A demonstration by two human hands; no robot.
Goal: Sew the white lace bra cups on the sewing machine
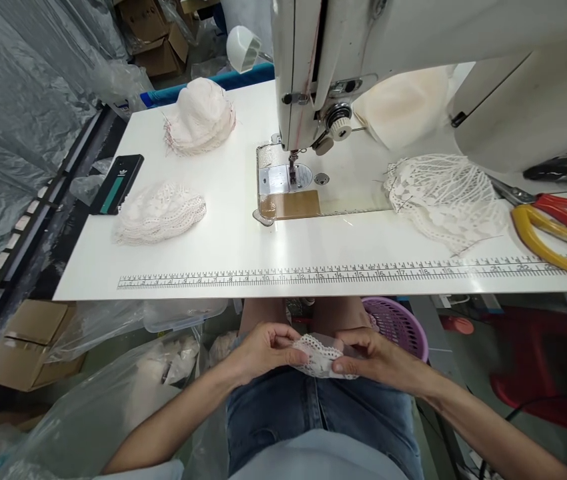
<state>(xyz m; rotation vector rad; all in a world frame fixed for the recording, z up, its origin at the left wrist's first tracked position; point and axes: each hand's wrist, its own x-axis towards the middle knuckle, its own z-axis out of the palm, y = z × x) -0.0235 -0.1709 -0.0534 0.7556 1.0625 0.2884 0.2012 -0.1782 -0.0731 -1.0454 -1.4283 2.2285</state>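
Over my lap, below the table's front edge, a small white lace piece (319,355) is stretched between both hands. My left hand (273,348) pinches its left end between thumb and fingers. At the other end, my right hand (366,353) grips it the same way. Sheer fabric shows behind the lace's scalloped edge. On the table, a stack of white lace pieces (161,212) lies at the left, with a stack of pale pink cup-shaped pieces (201,117) behind it. More white lace (443,197) is heaped at the right.
A sewing machine (293,87) stands over the white table (233,247), its needle and presser foot lowered near the plate. Scissors (553,220) with red and yellow handles lie at the right. A dark phone (117,185) rests at the left edge. A purple basket (398,327) stands underneath.
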